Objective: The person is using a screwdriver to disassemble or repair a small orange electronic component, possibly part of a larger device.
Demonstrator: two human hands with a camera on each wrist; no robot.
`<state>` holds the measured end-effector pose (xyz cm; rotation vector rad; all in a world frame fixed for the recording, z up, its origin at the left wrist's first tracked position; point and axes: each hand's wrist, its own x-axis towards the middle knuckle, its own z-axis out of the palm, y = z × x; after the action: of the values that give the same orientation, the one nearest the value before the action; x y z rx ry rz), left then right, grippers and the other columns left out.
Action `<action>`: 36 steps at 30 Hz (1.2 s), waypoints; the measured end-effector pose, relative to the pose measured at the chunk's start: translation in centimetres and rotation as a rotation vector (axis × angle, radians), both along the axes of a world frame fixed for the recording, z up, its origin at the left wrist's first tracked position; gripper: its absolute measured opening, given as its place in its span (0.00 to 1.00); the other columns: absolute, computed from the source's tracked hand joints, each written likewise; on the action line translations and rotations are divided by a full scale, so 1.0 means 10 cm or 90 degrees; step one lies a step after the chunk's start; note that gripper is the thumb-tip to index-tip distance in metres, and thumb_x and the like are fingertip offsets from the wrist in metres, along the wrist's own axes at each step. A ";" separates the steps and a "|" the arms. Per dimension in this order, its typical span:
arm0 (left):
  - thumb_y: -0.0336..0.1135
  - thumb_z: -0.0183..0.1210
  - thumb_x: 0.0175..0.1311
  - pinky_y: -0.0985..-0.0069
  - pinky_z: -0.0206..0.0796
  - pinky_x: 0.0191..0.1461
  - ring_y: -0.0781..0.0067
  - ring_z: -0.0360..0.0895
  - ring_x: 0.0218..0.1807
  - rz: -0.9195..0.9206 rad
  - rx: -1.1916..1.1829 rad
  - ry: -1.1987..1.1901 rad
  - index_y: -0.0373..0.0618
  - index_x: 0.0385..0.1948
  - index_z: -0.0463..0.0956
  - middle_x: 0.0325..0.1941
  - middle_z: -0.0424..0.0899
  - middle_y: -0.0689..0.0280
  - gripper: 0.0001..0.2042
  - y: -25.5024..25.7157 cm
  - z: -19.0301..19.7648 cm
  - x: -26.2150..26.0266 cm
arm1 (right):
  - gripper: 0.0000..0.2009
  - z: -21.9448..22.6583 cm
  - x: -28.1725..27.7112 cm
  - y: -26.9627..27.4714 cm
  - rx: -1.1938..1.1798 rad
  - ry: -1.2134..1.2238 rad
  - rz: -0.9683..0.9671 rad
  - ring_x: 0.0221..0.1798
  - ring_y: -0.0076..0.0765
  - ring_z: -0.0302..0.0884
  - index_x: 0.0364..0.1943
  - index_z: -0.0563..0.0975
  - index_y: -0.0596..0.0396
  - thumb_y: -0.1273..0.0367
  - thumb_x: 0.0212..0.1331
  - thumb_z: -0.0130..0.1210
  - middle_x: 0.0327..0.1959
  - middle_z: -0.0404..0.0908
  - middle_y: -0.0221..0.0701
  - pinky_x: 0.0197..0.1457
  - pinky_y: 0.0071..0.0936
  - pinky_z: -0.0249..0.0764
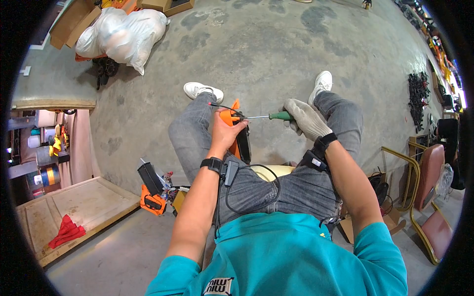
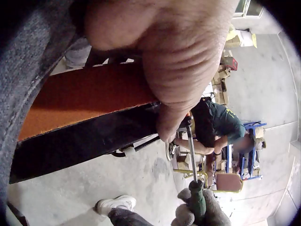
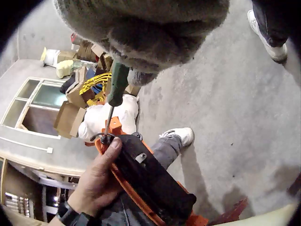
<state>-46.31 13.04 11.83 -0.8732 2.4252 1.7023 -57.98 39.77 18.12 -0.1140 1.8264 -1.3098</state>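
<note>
My bare left hand grips an orange-and-black housing near its upper end, thumb pressed by a thin black cable there. The housing slants down between my thighs; its orange side shows large in the left wrist view. In a grey knitted glove, my right hand holds a screwdriver by its green handle. The metal shaft runs straight toward the left hand. Its tip meets the housing's end right beside the left thumb, where the fastening itself is hidden.
On the floor at left lies another orange-and-black piece beside small parts. A wooden board carries a red cloth. Ahead left sits a white bag near a cardboard box. A chair stands at right; another person is behind.
</note>
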 end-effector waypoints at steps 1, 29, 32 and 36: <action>0.36 0.81 0.57 0.71 0.78 0.61 0.70 0.83 0.53 0.000 0.000 0.000 0.41 0.62 0.66 0.53 0.82 0.61 0.36 -0.01 -0.01 0.00 | 0.24 -0.02 0.00 0.00 0.000 0.000 0.000 0.32 0.22 0.76 0.56 0.78 0.61 0.51 0.77 0.51 0.32 0.78 0.29 0.35 0.24 0.74; 0.37 0.81 0.57 0.72 0.79 0.59 0.70 0.83 0.52 0.005 0.009 0.002 0.41 0.63 0.65 0.52 0.83 0.62 0.37 0.01 0.01 -0.01 | 0.20 -0.14 0.03 -0.05 -0.057 0.071 -0.066 0.36 0.25 0.78 0.56 0.78 0.62 0.58 0.75 0.55 0.38 0.80 0.29 0.41 0.25 0.78; 0.37 0.81 0.57 0.72 0.79 0.59 0.70 0.83 0.52 0.010 0.013 0.001 0.40 0.63 0.65 0.53 0.83 0.61 0.37 0.00 0.02 0.00 | 0.20 0.05 0.01 -0.02 -0.008 -0.007 -0.023 0.35 0.25 0.78 0.55 0.78 0.62 0.56 0.75 0.54 0.37 0.81 0.28 0.40 0.24 0.77; 0.37 0.81 0.56 0.71 0.78 0.59 0.70 0.83 0.52 -0.002 -0.003 0.008 0.39 0.63 0.65 0.53 0.83 0.61 0.37 0.00 -0.01 -0.01 | 0.22 -0.09 0.01 -0.02 -0.058 0.063 -0.034 0.36 0.25 0.78 0.55 0.78 0.63 0.55 0.74 0.56 0.38 0.81 0.30 0.40 0.24 0.77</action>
<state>-46.46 13.07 11.77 -0.8606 2.4386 1.7061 -57.93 39.58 17.24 -0.1829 1.8634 -1.4488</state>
